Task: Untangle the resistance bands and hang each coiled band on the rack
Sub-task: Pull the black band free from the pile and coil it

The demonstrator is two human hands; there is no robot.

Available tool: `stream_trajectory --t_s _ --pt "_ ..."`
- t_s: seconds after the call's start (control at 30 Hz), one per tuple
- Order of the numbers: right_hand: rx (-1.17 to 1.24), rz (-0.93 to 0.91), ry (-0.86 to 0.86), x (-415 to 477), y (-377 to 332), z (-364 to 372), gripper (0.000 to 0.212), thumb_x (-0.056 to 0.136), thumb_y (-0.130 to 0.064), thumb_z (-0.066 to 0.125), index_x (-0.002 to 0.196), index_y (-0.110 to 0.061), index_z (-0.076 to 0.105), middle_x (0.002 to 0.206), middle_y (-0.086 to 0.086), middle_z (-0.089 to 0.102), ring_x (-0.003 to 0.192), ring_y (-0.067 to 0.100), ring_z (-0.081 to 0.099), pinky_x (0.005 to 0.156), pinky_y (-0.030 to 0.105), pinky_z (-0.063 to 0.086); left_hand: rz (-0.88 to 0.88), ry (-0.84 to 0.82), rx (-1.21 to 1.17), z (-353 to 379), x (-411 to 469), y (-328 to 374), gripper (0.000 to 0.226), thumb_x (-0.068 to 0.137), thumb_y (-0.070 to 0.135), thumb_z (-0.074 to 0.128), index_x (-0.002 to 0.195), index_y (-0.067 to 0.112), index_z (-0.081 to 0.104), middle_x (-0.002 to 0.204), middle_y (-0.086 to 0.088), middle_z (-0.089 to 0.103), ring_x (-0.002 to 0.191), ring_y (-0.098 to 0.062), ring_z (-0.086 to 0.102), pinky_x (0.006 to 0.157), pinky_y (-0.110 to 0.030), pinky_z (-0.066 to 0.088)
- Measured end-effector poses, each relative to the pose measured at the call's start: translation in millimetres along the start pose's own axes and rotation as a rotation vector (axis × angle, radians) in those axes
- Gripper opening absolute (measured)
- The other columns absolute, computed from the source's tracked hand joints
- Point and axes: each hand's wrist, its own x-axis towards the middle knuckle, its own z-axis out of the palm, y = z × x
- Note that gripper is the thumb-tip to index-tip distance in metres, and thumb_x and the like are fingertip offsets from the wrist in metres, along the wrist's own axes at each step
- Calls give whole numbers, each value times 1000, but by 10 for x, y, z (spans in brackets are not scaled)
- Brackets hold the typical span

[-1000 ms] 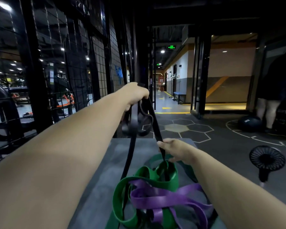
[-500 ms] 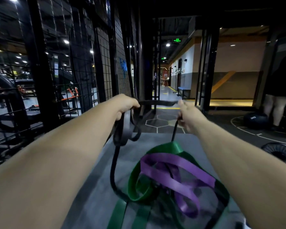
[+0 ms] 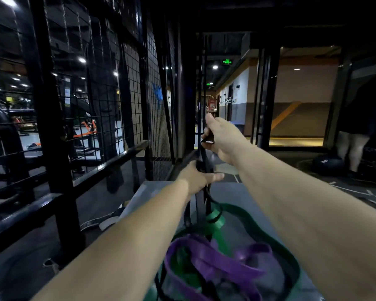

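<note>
Right hand (image 3: 223, 137) up high, fingers curled round the black band (image 3: 203, 154); left hand (image 3: 197, 178) grips it just below. Band runs down into the green band (image 3: 215, 220) and purple band (image 3: 206, 259), heaped on the worktop (image 3: 143, 192) beneath both hands.

Gym: wire-mesh rack (image 3: 109, 109), med ball (image 3: 328, 163), orange equip. (image 3: 85, 129)

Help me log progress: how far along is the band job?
Early. Done: no band is visibly hung on the wire rack. In hand: the black band is pulled taut between the right hand and left hand, its lower part looped around the green band. Left: free, coil and hang it, then separate the green and purple band tangled on the grey platform.
</note>
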Motion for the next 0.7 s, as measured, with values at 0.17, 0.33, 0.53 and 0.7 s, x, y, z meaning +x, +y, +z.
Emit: stream_trajectory --t_s 0.17,0.33,0.53,0.7 --pt "135 4 -21 -62 21 -66 31 104 -35 43 82 -14 46 72 1 47 71 15 50 72 31 51 -9 67 109 45 -126 -109 21 85 35 67 79 15 73 80 3 73 81 -17 66 72 -25 49" --pt "-557 172 88 -123 208 -305 53 105 -46 32 119 -1 56 94 15 53 94 29 60 87 41 55 -180 -10 -83 -25 -180 -66 25 95 24 58 77 7 62 57 -2 61 45 -12 57 44 -15 44" --pt "-718 858 -102 -498 1094 -531 106 67 -95 27 117 -5 56 73 7 55 58 19 49 63 26 40 -411 78 -451 -284 -73 77 28 95 17 54 69 8 52 41 -1 45 45 -16 44 52 -33 50" --pt "-535 839 -290 -868 1684 -190 108 75 -84 44 148 -6 35 139 11 52 127 31 49 110 45 35 -465 76 -437 -325 -68 112 22 91 9 48 69 8 49 53 -1 44 50 -17 45 59 -30 48"
